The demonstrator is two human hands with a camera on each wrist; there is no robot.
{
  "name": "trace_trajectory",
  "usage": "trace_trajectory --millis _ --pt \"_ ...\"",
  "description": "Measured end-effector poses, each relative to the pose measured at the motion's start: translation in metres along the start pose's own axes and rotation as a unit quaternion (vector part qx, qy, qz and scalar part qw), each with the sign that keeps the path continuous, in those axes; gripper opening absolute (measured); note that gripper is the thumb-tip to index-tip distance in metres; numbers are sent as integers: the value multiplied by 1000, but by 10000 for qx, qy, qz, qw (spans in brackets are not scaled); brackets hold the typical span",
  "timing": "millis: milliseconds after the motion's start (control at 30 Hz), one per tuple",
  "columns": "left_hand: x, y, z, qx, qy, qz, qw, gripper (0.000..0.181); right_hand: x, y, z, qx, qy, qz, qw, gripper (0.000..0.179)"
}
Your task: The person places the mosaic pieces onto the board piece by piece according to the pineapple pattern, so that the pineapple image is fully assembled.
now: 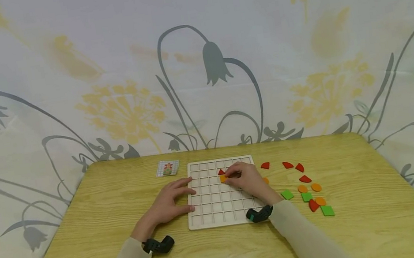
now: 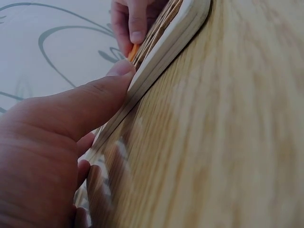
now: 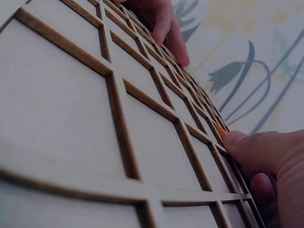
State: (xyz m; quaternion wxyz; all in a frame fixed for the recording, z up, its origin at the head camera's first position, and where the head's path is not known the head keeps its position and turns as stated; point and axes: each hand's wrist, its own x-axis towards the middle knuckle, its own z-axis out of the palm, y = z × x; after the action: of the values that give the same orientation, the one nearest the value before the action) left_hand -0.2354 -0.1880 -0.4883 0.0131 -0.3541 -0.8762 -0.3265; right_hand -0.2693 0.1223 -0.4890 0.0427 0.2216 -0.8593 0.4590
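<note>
My right hand (image 1: 247, 180) is over the upper middle of the white gridded board (image 1: 214, 219). Its thumb and fingertips pinch an orange square tile (image 1: 223, 178) that lies at the grid, just below a small red triangle (image 1: 221, 172). In the right wrist view only an edge of the orange tile (image 3: 220, 131) shows beside the thumb. My left hand (image 1: 169, 201) rests along the board's left edge with fingers spread, thumb lower down. The left wrist view shows that thumb touching the board's rim (image 2: 142, 80).
A small card (image 1: 167, 168) with a flower picture on a grid lies left of the board's top. To the right are several loose red quarter-circles (image 1: 287, 164), orange discs (image 1: 316, 187) and green squares (image 1: 327, 211). A patterned cloth (image 1: 195, 104) hangs behind the table.
</note>
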Motion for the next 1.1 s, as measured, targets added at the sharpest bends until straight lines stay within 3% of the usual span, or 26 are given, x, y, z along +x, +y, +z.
trace_trajectory --millis 667,833,1100 --pt "-4 1 -1 29 -3 -97 9999 39 1 -3 3 -213 -145 -85 9996 7" --pt "-3 0 -1 75 32 -46 10000 39 2 -3 0 23 -50 2 10000 8" --pt "-1 0 -1 16 82 62 9999 39 1 0 -17 675 -23 488 9965 14"
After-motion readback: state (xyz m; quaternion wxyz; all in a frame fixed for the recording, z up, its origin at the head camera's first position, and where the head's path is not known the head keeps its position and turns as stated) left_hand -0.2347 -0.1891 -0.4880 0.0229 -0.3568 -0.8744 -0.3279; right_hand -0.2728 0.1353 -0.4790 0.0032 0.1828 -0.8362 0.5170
